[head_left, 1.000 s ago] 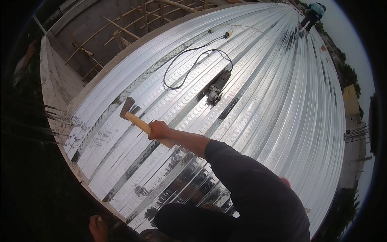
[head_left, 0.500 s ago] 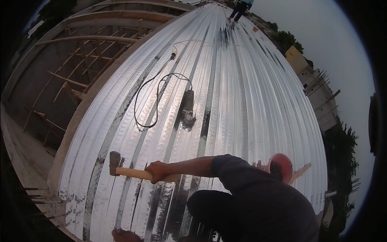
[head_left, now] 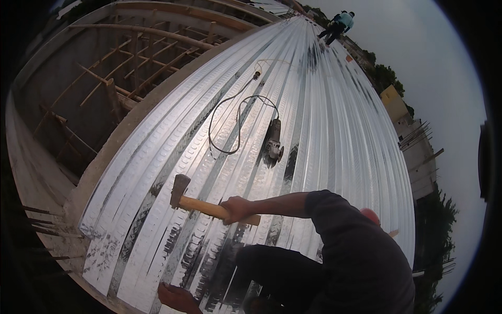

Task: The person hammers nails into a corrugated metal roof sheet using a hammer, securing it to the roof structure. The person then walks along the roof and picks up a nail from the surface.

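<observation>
My right hand (head_left: 236,209) grips the wooden handle of a hammer (head_left: 180,189) with a heavy, dark metal head. The hammer is held above the ribbed metal sheets (head_left: 157,230), its head pointing left. My right arm, in a dark sleeve, reaches in from the lower right. Low in the view, my left hand (head_left: 179,299) is down at the sheets with its fingers drawn together. What they hold, if anything, is too dark and small to make out. My bent knee (head_left: 277,267) in dark cloth is between the two hands.
An angle grinder (head_left: 273,141) with a looped black cord (head_left: 210,131) lies ahead on the sheets. A red bucket (head_left: 370,215) shows partly behind my shoulder. Left of the concrete edge (head_left: 125,131) is a deep drop with wooden poles. Another person (head_left: 339,26) stands far ahead.
My view has shifted, so the grinder and sheets sit further right. My right hand and the hammer appear further right and higher. More of my left hand shows, and less of the bucket.
</observation>
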{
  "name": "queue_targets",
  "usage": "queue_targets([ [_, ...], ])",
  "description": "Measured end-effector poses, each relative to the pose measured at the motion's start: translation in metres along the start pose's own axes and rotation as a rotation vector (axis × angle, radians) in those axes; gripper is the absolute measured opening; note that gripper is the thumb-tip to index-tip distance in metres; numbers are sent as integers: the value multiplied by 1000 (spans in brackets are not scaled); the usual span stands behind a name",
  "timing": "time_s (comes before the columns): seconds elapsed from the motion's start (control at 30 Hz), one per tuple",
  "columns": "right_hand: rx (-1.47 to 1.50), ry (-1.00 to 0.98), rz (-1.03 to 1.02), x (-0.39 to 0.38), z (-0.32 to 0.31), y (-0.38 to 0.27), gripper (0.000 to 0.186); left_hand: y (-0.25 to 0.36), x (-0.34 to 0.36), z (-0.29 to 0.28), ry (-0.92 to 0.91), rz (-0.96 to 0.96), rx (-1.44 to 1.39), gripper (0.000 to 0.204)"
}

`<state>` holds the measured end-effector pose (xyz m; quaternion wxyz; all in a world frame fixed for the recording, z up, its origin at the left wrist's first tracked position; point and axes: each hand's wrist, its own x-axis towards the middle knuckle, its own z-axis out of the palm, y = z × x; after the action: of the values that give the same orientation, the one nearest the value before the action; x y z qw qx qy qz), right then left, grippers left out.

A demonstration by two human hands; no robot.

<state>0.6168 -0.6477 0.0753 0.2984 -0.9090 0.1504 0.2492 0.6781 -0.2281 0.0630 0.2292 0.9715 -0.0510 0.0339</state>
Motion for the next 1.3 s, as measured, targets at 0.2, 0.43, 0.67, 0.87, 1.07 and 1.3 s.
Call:
queue_targets([
  [0.2,-26,8,-74,11,-22,-29,57,-26,-5,17,63,-107,-19,31],
  [0.43,337,56,-22,12,14,-13,45,-35,28,-3,149,123,-127,13],
  [0.67,30,86,-62,14,10,-26,40,-38,-26,-7,208,95,-101,18],
  [0.87,51,53,-6,20,4,3,52,-26,-14,1,104,28,-153,21],
  [1.07,236,-41,179,14,-3,-44,36,-30,-11,-14,65,29,-155,22],
  [1.3,-105,-127,293,20,-68,-99,37,-35,-8,-6,65,0,-173,19],
])
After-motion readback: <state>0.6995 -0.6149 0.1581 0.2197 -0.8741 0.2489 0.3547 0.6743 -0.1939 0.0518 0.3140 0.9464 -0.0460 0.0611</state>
